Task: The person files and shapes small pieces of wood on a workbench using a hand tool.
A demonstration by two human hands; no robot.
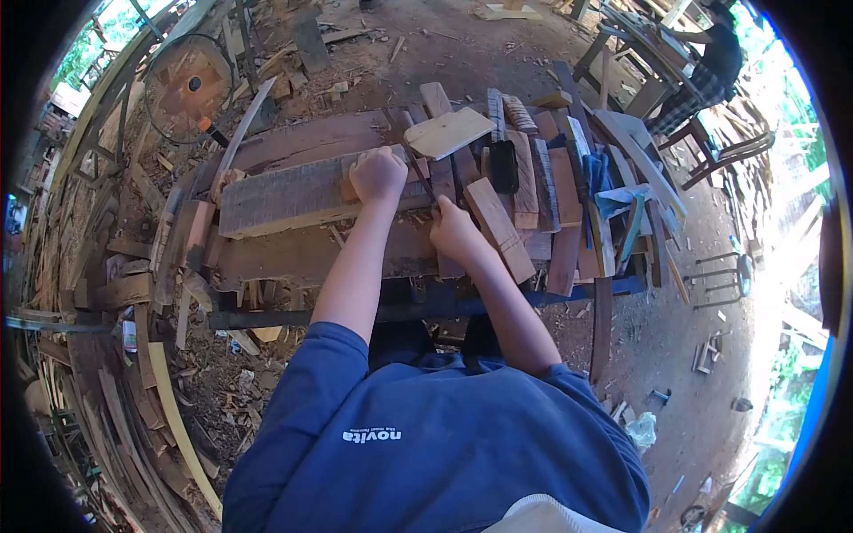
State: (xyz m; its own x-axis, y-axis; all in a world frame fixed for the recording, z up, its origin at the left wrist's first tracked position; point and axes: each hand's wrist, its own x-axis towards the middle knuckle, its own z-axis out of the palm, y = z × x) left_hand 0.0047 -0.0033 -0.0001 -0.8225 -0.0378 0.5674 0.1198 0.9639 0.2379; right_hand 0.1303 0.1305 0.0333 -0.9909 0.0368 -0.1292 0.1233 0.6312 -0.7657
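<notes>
My left hand (379, 173) is closed over a short reddish-brown piece of wood (349, 188), on top of a thick weathered beam (289, 191). My right hand (451, 229) sits just to the right and nearer to me, its fingers wrapped round the near end of a long, thin, dark tool (418, 167). The tool slants away from me past the right end of the beam, close beside my left hand. Its grip is hidden in my fist, and I cannot tell whether it is a saw or a file. A pale board (450, 133) lies just beyond.
Many wooden offcuts (524, 178) crowd the bench's right side, with a black object (503, 167) and a blue cloth (613, 197) among them. An orange-handled tool (211, 130) is at the far left. Another person (711, 62) works at the back right, near a chair (724, 151).
</notes>
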